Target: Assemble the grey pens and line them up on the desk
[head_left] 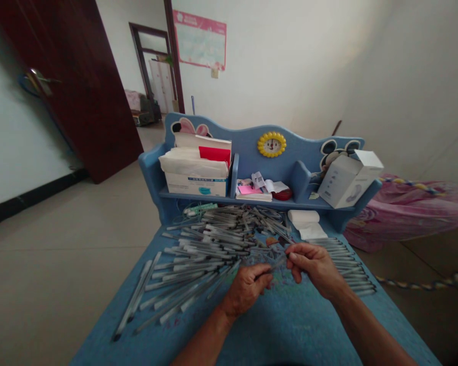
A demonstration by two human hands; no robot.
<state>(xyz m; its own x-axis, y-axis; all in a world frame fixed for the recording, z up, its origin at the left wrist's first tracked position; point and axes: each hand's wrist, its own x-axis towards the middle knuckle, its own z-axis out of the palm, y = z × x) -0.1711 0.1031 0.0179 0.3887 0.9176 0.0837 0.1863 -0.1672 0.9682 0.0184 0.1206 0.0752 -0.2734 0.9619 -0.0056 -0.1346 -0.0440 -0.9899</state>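
Over a blue desk [282, 325] both my hands pinch one thin grey pen [278, 264] between them. My left hand [248, 288] is closed on its near end, and my right hand [316, 267] grips its far end with fingers curled. A big loose pile of grey pens [213, 244] spreads across the desk just beyond and left of my hands. To the right of my right hand lies a neat row of pens [347, 267], side by side.
The desk's blue shelf [252, 201] holds a tissue box [194, 175], papers [255, 189] and a white carton [349, 180]; a white roll [305, 219] lies below it. A dark door [72, 86] stands open at left. Pink fabric [408, 211] lies on the floor at right.
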